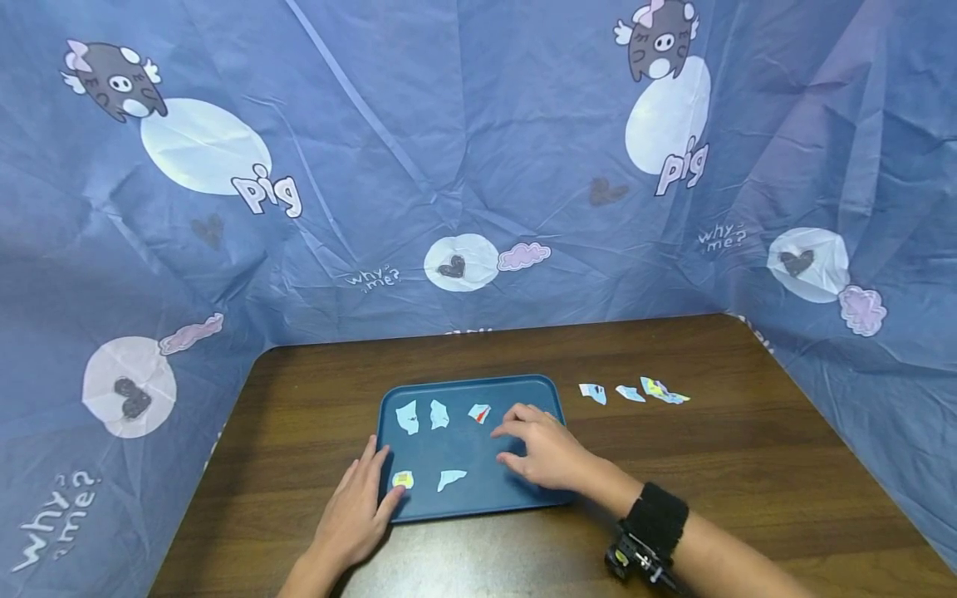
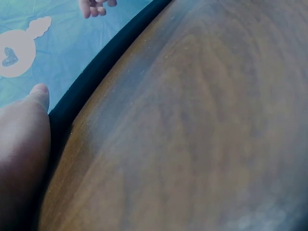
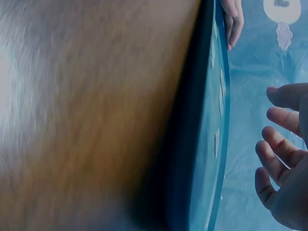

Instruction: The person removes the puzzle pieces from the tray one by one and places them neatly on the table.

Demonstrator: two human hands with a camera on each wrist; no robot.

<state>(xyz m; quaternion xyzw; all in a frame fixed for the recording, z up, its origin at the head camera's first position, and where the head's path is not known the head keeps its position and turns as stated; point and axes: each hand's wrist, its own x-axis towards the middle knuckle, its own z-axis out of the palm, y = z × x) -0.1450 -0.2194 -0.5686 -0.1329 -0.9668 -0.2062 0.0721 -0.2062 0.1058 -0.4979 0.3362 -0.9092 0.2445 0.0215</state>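
Note:
A blue tray (image 1: 478, 453) lies on the table with several torn paper pieces spread over it. Along its back are two pale pieces (image 1: 407, 418) and a piece with a red mark (image 1: 479, 413); at the front are a yellow-marked piece (image 1: 403, 479) and a white piece (image 1: 451, 479). My left hand (image 1: 357, 508) rests at the tray's left edge, fingers straight, thumb over the rim close to the yellow-marked piece. Over the right part of the tray hovers my right hand (image 1: 547, 453), its fingers loosely bent and holding nothing, as the right wrist view also shows.
On the brown wooden table (image 1: 710, 465), right of the tray, lie a pale scrap (image 1: 594, 393), a second scrap (image 1: 630, 394) and a yellow-patterned scrap (image 1: 662, 391). A blue pig-print curtain (image 1: 463, 191) encloses the back and sides. A black strap (image 1: 658, 519) carries a small camera on my right wrist.

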